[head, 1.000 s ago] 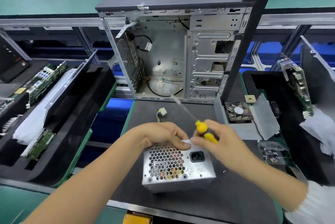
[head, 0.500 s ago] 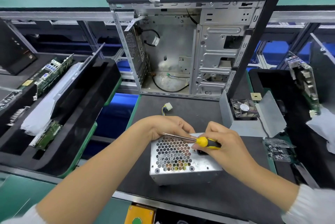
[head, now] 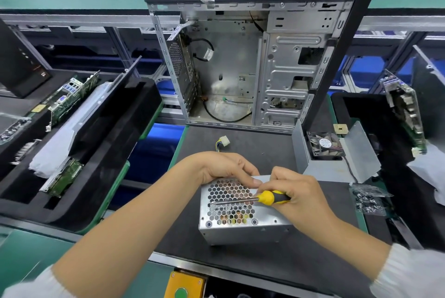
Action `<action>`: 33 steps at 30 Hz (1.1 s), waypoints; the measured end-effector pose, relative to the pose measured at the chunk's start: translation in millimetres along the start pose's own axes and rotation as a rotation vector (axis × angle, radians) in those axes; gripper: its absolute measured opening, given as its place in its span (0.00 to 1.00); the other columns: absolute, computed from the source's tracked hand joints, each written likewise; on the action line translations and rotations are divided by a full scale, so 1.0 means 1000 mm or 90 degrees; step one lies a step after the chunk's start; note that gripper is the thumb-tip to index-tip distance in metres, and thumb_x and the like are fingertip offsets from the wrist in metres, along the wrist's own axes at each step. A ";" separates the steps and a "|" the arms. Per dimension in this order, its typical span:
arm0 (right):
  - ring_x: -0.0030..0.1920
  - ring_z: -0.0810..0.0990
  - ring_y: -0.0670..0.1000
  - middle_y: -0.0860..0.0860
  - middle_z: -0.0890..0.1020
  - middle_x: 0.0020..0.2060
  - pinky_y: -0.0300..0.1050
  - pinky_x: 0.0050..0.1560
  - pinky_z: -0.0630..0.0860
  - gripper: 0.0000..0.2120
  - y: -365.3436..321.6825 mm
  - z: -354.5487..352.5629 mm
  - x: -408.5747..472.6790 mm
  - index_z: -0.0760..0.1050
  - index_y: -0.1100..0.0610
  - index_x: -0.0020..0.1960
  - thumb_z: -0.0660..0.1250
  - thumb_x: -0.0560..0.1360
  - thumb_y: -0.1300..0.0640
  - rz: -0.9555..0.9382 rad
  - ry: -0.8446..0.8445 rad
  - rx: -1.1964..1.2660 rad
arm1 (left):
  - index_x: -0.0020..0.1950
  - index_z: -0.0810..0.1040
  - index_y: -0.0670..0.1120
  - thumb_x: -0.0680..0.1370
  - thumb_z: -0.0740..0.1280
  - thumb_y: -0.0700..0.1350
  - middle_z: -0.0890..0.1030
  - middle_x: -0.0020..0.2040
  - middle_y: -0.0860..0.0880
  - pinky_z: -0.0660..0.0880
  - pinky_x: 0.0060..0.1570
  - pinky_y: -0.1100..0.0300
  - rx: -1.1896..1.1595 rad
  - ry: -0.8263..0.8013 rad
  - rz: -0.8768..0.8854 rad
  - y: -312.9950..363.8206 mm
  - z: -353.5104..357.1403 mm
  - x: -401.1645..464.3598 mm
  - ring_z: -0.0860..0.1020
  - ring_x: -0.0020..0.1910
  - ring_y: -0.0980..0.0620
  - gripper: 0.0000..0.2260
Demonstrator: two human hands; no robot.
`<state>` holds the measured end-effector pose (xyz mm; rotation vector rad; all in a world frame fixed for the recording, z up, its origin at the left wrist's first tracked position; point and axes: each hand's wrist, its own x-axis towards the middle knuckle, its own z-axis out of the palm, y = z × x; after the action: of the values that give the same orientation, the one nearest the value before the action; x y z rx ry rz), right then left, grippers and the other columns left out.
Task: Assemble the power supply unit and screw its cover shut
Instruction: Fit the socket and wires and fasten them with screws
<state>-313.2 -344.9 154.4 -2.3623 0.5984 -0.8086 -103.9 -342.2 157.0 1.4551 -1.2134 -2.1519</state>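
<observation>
A silver power supply unit (head: 240, 225) with a honeycomb grille stands on the black mat (head: 252, 261) in front of me. My left hand (head: 224, 167) grips its top rear edge, fingers curled over the metal. My right hand (head: 296, 191) holds a yellow and black screwdriver (head: 269, 197) lying almost level across the grille, its shaft tip near the grille's left side. A white connector with coloured wires (head: 222, 142) pokes out behind the unit.
An open computer case (head: 252, 61) stands upright at the back of the mat. A bent metal cover with a small fan (head: 325, 146) sits to the right, a bag of screws (head: 368, 199) beside it. Black foam trays with circuit boards (head: 72, 129) flank both sides.
The screwdriver swung from pointing up and away to lying level across the grille, then slid lower on it. My left hand stayed on the unit's top edge.
</observation>
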 end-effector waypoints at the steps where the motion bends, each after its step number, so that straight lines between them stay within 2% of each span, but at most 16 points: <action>1: 0.27 0.69 0.50 0.48 0.71 0.29 0.41 0.24 0.65 0.09 0.001 0.000 0.000 0.85 0.53 0.40 0.71 0.68 0.48 -0.010 0.004 -0.010 | 0.45 0.80 0.43 0.79 0.66 0.38 0.82 0.37 0.47 0.79 0.36 0.63 -0.002 -0.001 0.001 0.000 0.000 0.000 0.81 0.33 0.54 0.04; 3: 0.26 0.70 0.51 0.50 0.72 0.29 0.42 0.23 0.66 0.10 0.003 0.000 -0.001 0.85 0.54 0.39 0.70 0.69 0.48 -0.025 0.012 -0.021 | 0.45 0.80 0.44 0.79 0.66 0.38 0.82 0.37 0.47 0.79 0.36 0.63 -0.006 -0.004 0.001 0.000 0.001 -0.001 0.81 0.33 0.54 0.05; 8: 0.26 0.69 0.51 0.50 0.73 0.30 0.41 0.22 0.66 0.02 0.007 0.000 -0.003 0.84 0.54 0.39 0.74 0.67 0.56 -0.048 0.014 -0.065 | 0.47 0.80 0.43 0.79 0.67 0.39 0.82 0.39 0.46 0.78 0.36 0.63 -0.004 0.004 -0.002 0.001 0.002 -0.002 0.81 0.33 0.54 0.03; 16: 0.25 0.61 0.49 0.50 0.73 0.32 0.39 0.21 0.59 0.05 0.006 -0.004 -0.002 0.80 0.54 0.38 0.75 0.63 0.58 -0.097 -0.040 -0.202 | 0.48 0.79 0.42 0.78 0.67 0.39 0.82 0.37 0.48 0.79 0.35 0.64 -0.009 -0.003 -0.011 0.002 0.002 -0.002 0.81 0.33 0.55 0.02; 18: 0.25 0.60 0.47 0.50 0.73 0.33 0.39 0.21 0.58 0.04 0.005 -0.005 -0.002 0.79 0.54 0.38 0.74 0.65 0.58 -0.119 -0.049 -0.229 | 0.49 0.79 0.42 0.78 0.67 0.38 0.82 0.38 0.48 0.79 0.35 0.64 -0.006 -0.005 -0.015 0.004 0.002 -0.002 0.81 0.33 0.55 0.02; 19: 0.24 0.60 0.47 0.50 0.73 0.32 0.38 0.20 0.57 0.01 0.005 -0.006 0.000 0.80 0.54 0.38 0.70 0.68 0.57 -0.138 -0.042 -0.247 | 0.51 0.78 0.40 0.79 0.66 0.38 0.82 0.38 0.47 0.79 0.36 0.64 -0.003 -0.006 -0.016 0.005 0.002 -0.003 0.81 0.33 0.55 0.03; 21: 0.22 0.63 0.48 0.50 0.72 0.32 0.38 0.19 0.57 0.09 0.004 -0.005 0.003 0.80 0.54 0.38 0.63 0.72 0.55 -0.180 -0.036 -0.282 | 0.58 0.76 0.35 0.78 0.66 0.38 0.81 0.41 0.46 0.79 0.38 0.63 0.008 -0.001 -0.019 0.006 0.003 -0.004 0.82 0.35 0.54 0.11; 22: 0.22 0.63 0.48 0.50 0.72 0.32 0.39 0.19 0.58 0.08 0.004 -0.006 0.004 0.80 0.55 0.39 0.63 0.73 0.55 -0.203 -0.044 -0.301 | 0.62 0.74 0.33 0.77 0.67 0.38 0.81 0.42 0.44 0.79 0.39 0.62 0.014 0.003 -0.018 0.006 0.004 -0.004 0.81 0.36 0.53 0.15; 24: 0.22 0.62 0.48 0.50 0.72 0.33 0.40 0.17 0.61 0.02 0.008 -0.006 0.005 0.79 0.55 0.40 0.71 0.71 0.59 -0.253 -0.068 -0.356 | 0.65 0.70 0.30 0.76 0.67 0.39 0.80 0.46 0.42 0.77 0.45 0.58 0.023 0.010 -0.011 0.005 0.004 -0.004 0.80 0.40 0.50 0.21; 25: 0.23 0.62 0.48 0.50 0.71 0.33 0.41 0.17 0.62 0.05 0.010 -0.005 0.005 0.79 0.55 0.40 0.75 0.69 0.59 -0.265 -0.075 -0.383 | 0.66 0.70 0.30 0.76 0.68 0.39 0.79 0.47 0.41 0.76 0.48 0.56 0.027 0.011 -0.007 0.003 0.004 -0.004 0.79 0.42 0.48 0.21; 28: 0.26 0.59 0.48 0.50 0.68 0.37 0.41 0.20 0.61 0.08 0.013 -0.005 0.003 0.77 0.55 0.41 0.76 0.67 0.60 -0.296 -0.100 -0.433 | 0.62 0.74 0.32 0.75 0.70 0.40 0.79 0.46 0.41 0.74 0.52 0.53 0.026 0.003 0.004 0.002 0.004 -0.003 0.78 0.44 0.46 0.18; 31: 0.25 0.60 0.49 0.50 0.68 0.39 0.42 0.21 0.61 0.09 0.014 -0.005 0.001 0.76 0.54 0.38 0.76 0.65 0.60 -0.313 -0.117 -0.426 | 0.51 0.78 0.41 0.75 0.69 0.41 0.82 0.41 0.46 0.77 0.45 0.58 0.020 -0.013 0.003 0.002 0.002 -0.003 0.81 0.39 0.51 0.07; 33: 0.25 0.63 0.49 0.49 0.70 0.36 0.41 0.22 0.61 0.06 0.015 -0.008 -0.003 0.77 0.53 0.37 0.73 0.70 0.56 -0.329 -0.127 -0.392 | 0.49 0.79 0.43 0.77 0.68 0.40 0.83 0.40 0.48 0.79 0.41 0.61 0.012 -0.017 -0.003 0.001 0.001 -0.003 0.82 0.37 0.53 0.02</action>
<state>-324.0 -357.6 149.2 -3.1934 0.1507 -0.6378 -103.3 -340.8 159.2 1.4424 -1.2449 -2.1744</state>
